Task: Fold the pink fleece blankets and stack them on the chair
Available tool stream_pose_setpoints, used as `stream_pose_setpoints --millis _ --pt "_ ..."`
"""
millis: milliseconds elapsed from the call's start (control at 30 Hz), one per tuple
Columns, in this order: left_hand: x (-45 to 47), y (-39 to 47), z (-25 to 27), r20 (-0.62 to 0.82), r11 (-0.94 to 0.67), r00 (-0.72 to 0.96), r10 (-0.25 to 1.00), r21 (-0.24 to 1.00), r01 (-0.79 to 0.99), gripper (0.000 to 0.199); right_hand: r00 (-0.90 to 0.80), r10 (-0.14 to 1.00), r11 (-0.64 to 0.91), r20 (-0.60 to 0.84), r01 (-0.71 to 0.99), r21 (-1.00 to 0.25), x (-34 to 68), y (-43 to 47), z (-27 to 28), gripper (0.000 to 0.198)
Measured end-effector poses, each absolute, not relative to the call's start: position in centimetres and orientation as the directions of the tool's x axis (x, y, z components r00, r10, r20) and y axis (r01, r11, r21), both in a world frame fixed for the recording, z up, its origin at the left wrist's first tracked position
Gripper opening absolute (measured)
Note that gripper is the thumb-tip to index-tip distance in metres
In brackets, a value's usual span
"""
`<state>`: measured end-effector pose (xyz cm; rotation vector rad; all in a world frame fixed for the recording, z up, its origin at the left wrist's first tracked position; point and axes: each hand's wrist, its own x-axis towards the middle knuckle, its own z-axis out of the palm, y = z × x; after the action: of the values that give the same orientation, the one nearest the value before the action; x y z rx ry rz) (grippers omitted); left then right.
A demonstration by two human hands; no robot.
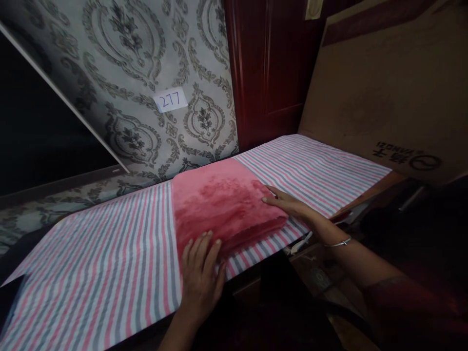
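Observation:
A folded pink cloth (pixel 226 195) with blurred darker red patches lies on a striped cloth (pixel 124 258). Its layers show along the front edge. My left hand (pixel 201 278) rests on its near left corner, fingers stretched out flat and the thumb to the right. At the right edge, my right hand (pixel 288 202) has its thumb on top of the pink cloth and a finger along the far side, gripping that edge. The remaining fingers of this hand are hidden. A thin bracelet (pixel 340 242) circles the right wrist.
A large cardboard box (pixel 380 87) stands at the back right beside a dark red wooden door (pixel 270 63). A dark screen (pixel 47 112) leans in at the left. A paper marked 277 (pixel 170 99) is on the patterned wall (pixel 204 117). Cluttered items lie below the table's front edge.

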<state>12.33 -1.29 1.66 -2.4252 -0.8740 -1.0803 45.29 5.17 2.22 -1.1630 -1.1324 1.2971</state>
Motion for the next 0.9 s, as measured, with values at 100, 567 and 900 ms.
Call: stream_pose_setpoints --millis 100,567,900 --pt "16.0 -1.2 2.6 0.735 -0.762 0.557 0.386 -0.086 0.642 0.061 -0.088 0.996 -0.044 -0.024 -0.227 -0.973 44.1 4.4 3.7 0.067" --pt "22.3 1.3 5.9 0.819 -0.661 0.426 0.385 -0.077 0.747 0.063 0.062 0.997 0.077 0.054 -0.474 -0.877 38.4 0.7 8.9 0.066" --pt "13.4 0.8 17.0 0.786 -0.698 0.167 0.595 0.402 0.592 0.051 0.146 0.752 0.492 0.643 0.526 -0.694 39.9 5.4 2.2 0.093"
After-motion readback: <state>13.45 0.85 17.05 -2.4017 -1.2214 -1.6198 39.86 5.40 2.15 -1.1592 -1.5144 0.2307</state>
